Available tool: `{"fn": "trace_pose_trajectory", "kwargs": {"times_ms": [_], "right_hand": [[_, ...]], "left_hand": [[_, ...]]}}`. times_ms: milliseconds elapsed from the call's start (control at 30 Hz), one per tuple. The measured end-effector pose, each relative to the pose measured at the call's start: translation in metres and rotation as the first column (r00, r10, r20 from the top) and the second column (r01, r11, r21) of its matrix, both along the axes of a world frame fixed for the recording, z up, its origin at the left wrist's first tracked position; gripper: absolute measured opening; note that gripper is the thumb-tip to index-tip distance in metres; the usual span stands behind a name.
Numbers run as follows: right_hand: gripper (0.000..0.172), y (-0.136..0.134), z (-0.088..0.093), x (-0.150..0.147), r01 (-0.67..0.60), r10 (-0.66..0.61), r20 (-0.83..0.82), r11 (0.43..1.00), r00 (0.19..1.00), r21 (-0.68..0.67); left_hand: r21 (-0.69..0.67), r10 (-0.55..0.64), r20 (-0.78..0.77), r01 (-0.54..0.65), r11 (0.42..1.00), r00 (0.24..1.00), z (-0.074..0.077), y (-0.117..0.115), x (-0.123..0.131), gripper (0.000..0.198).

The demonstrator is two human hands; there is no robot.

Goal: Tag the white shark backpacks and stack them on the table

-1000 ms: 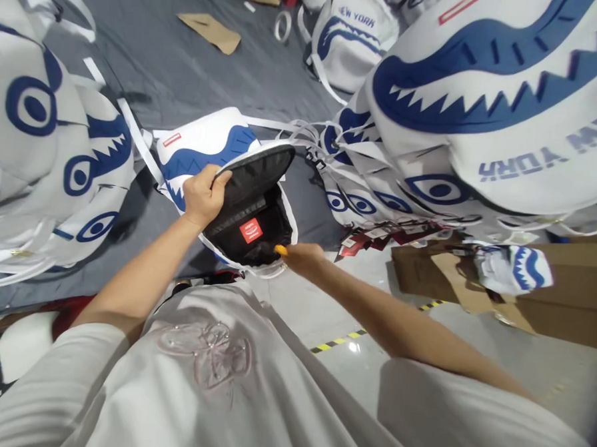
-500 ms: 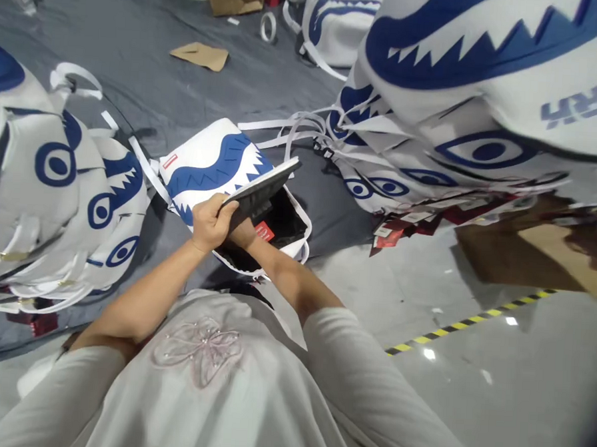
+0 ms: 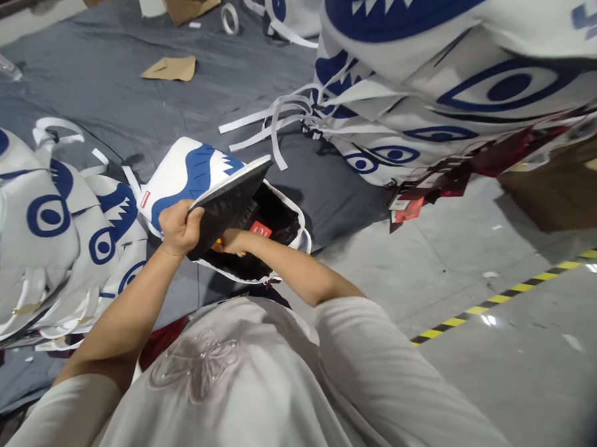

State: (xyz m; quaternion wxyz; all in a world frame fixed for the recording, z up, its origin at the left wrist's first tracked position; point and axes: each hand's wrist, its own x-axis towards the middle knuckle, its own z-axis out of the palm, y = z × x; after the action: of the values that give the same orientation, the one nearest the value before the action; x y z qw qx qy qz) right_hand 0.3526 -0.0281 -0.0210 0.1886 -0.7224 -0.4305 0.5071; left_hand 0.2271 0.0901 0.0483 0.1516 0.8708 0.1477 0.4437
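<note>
The flap (image 3: 235, 203) of the bag (image 3: 176, 180) is gripped by the left hand (image 3: 181, 226); inside the opening (image 3: 281, 226), just right of it, an orange thing (image 3: 218, 245) is held by the right hand (image 3: 235, 241). Other bags (image 3: 431, 77) are stacked farther right.

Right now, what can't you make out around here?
All in the head view:
Small orange object: full shape, covered by the right hand.
Open white-and-blue backpack: its bottom, lost in shadow.
Bright red label: lettering, too small and blurred.
Large white-and-blue backpack, upper right: cut off by picture edges.
</note>
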Motion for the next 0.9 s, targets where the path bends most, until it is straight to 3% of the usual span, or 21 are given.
{"fn": "trace_pose_trajectory", "kwargs": {"times_ms": [67,133,200,267,367,500,600,767,900], "right_hand": [[0.027,-0.034,0.007,0.004,-0.065,0.063,-0.028,0.994,0.998,-0.089],[0.031,-0.073,0.016,0.014,-0.009,0.015,0.045,0.992,0.999,-0.125],[0.040,-0.105,0.025,0.021,0.107,-0.051,0.324,0.982,0.945,-0.155],[0.042,-0.121,0.030,0.021,0.131,0.028,0.581,0.964,0.814,-0.230],[0.032,-0.111,0.024,0.008,-0.003,0.210,0.652,0.953,0.729,-0.303],[0.029,-0.062,0.001,0.000,-0.266,0.295,0.623,0.954,0.724,-0.142],[0.029,-0.037,-0.018,0.008,-0.349,0.283,0.640,0.937,0.714,-0.025],[0.046,-0.038,-0.050,0.006,-0.253,0.125,0.686,0.963,0.717,0.090],[0.046,-0.037,-0.068,0.003,-0.072,-0.056,0.676,0.985,0.734,0.160]], "left_hand": [[-0.054,0.043,0.059,-0.040,0.998,0.997,-0.002,0.002,-0.003,0.033],[-0.101,0.066,0.099,-0.055,0.993,0.993,-0.006,0.000,-0.006,0.032],[-0.131,0.086,0.094,-0.073,0.989,0.992,-0.010,-0.003,-0.006,0.037],[-0.162,0.118,0.064,-0.107,0.981,0.991,-0.012,-0.007,-0.005,0.044],[-0.187,0.144,0.031,-0.136,0.973,0.989,-0.011,-0.010,-0.003,0.047],[-0.145,0.074,0.024,-0.070,0.987,0.997,-0.010,-0.018,-0.002,0.044],[-0.135,0.076,0.044,-0.069,0.988,0.996,-0.013,-0.020,-0.008,0.038],[-0.282,0.379,0.107,-0.338,0.898,0.919,-0.022,-0.006,-0.024,0.036],[-0.302,0.389,0.061,-0.354,0.885,0.919,-0.027,0.000,-0.025,0.035]]}}
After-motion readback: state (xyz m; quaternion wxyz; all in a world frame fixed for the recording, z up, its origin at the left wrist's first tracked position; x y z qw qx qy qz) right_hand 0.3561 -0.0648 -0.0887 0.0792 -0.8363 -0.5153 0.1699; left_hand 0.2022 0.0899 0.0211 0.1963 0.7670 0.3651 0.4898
